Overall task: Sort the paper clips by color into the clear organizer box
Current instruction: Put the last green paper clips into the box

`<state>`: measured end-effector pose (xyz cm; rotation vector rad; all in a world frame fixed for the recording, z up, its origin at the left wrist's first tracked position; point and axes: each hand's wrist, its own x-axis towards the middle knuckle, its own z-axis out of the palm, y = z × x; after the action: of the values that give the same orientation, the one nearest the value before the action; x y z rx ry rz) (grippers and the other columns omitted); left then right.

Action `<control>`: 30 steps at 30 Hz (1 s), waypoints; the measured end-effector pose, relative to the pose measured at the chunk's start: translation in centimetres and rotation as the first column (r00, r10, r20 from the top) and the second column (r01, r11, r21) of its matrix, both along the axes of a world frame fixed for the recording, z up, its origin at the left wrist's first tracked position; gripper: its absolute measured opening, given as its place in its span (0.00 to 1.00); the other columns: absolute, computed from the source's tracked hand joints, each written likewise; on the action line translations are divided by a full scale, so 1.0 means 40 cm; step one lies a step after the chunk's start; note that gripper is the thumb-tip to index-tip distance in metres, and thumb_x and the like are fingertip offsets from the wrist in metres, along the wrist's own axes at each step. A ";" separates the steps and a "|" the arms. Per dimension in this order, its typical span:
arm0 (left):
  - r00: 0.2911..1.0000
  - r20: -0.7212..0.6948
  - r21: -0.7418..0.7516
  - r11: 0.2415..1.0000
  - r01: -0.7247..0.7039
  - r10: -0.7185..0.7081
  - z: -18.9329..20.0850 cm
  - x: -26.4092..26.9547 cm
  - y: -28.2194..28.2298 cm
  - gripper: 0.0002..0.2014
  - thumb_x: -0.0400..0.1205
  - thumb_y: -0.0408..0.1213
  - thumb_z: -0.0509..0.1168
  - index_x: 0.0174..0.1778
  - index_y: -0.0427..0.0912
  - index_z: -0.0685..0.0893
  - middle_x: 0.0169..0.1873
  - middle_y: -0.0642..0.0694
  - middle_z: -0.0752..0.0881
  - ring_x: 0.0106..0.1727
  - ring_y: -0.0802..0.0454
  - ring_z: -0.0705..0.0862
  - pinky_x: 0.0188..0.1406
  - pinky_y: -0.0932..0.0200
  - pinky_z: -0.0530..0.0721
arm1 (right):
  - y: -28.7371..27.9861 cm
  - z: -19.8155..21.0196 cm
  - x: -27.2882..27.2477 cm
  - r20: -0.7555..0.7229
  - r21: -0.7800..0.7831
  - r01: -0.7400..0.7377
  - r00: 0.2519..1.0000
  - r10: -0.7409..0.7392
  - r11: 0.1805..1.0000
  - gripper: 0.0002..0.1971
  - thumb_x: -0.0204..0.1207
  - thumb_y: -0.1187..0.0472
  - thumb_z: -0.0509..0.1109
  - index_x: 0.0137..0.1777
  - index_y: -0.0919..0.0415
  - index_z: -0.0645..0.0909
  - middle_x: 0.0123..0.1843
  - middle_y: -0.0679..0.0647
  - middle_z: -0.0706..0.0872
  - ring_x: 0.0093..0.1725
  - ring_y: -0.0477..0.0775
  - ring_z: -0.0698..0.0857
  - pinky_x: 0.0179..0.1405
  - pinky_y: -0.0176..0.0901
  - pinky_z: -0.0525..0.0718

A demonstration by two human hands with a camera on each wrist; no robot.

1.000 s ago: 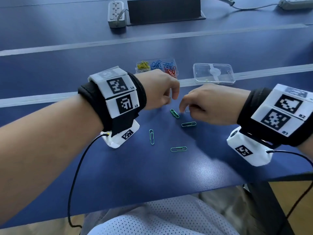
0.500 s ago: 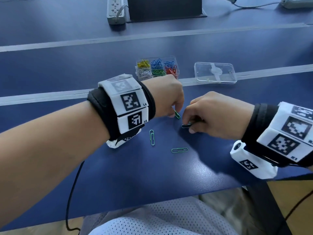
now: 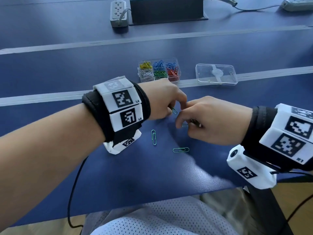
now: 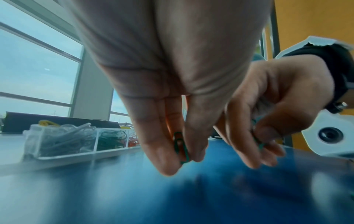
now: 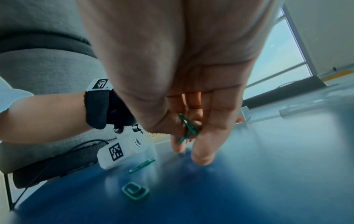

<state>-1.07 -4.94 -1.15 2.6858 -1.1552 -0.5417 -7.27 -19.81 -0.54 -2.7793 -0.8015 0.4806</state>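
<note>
- While both hands hang just above the blue table, each pinches a green paper clip; they sit close together near the middle of the tabletop, fingertips almost meeting.
- Left hand: thumb and fingers are curled around one green clip, which points down toward the surface; in the head view only its tip shows under the fingers.
- Right hand: its fingers are curled on a second green clip, held against the thumb side; from the head view this clip is mostly hidden.
- Two more green clips lie flat on the table nearer the front edge: one upright clip just beside the left wrist camera, and one sideways clip below the right hand.
- Clear organizer box stands open behind the hands, toward the far side, against a pale strip that crosses the table; its compartments hold yellow, blue, silver, green and red clips.
- Box lid lies flat to the right of the organizer, apart from it.
- Power strip and a dark panel sit at the far edge.
</note>
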 end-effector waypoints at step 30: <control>0.987 -0.158 0.110 0.994 0.011 0.006 -0.002 -0.065 0.094 0.08 0.71 0.38 0.75 0.46 0.48 0.91 0.45 0.52 0.87 0.41 0.55 0.81 0.47 0.61 0.82 | 0.066 0.046 0.099 0.074 -0.097 0.091 0.994 -0.084 0.991 0.15 0.68 0.62 0.67 0.50 0.49 0.89 0.25 0.39 0.76 0.37 0.49 0.77 0.42 0.30 0.70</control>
<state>-3.67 -1.19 -1.24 2.6736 -1.1166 -0.8260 -3.29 -17.18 1.32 -2.9239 -0.6845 0.4215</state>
